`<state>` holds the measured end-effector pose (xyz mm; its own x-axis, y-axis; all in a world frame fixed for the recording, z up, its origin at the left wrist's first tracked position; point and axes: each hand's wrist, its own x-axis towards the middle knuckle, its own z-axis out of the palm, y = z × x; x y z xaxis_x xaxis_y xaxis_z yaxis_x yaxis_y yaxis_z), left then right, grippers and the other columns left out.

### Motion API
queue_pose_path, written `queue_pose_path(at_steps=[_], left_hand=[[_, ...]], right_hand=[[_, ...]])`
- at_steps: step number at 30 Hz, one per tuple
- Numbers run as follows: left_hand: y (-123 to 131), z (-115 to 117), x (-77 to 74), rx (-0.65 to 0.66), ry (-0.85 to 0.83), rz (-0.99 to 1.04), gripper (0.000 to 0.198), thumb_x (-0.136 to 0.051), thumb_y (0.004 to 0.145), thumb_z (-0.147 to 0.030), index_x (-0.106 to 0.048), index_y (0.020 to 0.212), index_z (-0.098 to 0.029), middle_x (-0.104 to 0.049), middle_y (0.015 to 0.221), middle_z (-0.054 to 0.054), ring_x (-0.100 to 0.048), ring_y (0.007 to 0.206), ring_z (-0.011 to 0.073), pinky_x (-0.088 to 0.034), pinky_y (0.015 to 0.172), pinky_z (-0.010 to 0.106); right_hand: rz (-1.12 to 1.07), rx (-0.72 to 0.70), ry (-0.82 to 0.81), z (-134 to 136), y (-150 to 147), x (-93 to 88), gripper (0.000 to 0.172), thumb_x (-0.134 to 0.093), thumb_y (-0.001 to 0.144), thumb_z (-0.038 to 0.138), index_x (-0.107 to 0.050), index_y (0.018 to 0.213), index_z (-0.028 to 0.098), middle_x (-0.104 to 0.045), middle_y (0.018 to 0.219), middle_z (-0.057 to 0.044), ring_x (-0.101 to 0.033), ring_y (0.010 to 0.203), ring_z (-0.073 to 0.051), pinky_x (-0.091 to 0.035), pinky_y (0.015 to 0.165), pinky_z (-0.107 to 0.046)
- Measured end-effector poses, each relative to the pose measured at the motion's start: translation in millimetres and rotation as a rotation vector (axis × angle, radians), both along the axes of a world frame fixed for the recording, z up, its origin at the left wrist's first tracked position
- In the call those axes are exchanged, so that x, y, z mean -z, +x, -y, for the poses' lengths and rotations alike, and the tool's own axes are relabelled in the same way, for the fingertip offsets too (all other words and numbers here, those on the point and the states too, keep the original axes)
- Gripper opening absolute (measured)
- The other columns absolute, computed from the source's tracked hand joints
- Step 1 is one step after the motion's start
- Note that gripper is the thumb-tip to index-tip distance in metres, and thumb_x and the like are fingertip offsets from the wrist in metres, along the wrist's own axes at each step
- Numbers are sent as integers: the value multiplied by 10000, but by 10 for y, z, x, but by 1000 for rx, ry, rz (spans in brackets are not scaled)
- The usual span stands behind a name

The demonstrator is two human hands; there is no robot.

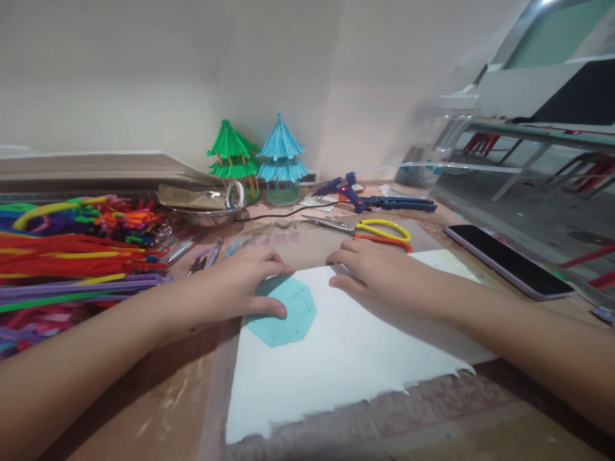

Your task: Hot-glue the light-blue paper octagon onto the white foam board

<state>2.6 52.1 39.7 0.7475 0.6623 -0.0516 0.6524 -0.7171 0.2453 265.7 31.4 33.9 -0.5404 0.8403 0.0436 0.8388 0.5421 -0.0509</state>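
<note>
A white sheet (327,365) with a ragged near edge lies on the work surface. On its left part rests a light-blue octagon (300,314) with small dark dots near its rim. My left hand (240,282) lies over the octagon's left side, thumb on top of it and fingers stretched toward the sheet's far edge. Its thumb and fingers are apart. My right hand (369,269) touches down at the sheet's far edge, fingers slightly bent, thumb apart, holding nothing. Just beyond it are scissors (379,229) with yellow and orange handles.
Colourful pipe cleaners (72,256) pile up on the left. Behind stand a green pagoda model (233,153) and a blue one (282,157), beside a glue gun (343,187) and a metal bowl (202,214). A phone (509,259) lies at right near the table edge.
</note>
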Motion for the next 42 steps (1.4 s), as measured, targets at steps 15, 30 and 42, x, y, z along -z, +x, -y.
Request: queue_pose_path(at_steps=[15, 30, 42], left_hand=[[51, -111, 295, -115, 142, 370, 309, -451, 963, -278, -719, 1088, -191, -748, 1063, 79, -671, 1028, 239, -510, 910, 371], [65, -78, 266, 107, 75, 325, 371, -504, 967, -368, -704, 1245, -226, -685, 1222, 91, -632, 1118, 239, -493, 1007, 380], [94, 19, 296, 252, 396, 184, 358, -399, 981, -176, -691, 1186, -166, -685, 1111, 127, -632, 1041, 263, -500, 946, 431]], right_hand=[[-65, -53, 149, -50, -1, 219, 273, -446, 1023, 263, -683, 1043, 129, -685, 1019, -130, -631, 950, -268, -447, 854, -383], [-76, -25, 119, -70, -20, 174, 256, -451, 999, 226, -678, 1054, 122, -703, 1014, -148, -631, 966, -277, -430, 844, -375], [-102, -21, 103, -70, 11, 165, 268, -440, 998, 242, -674, 1068, 133, -706, 1037, -148, -623, 988, -281, -420, 869, -372]])
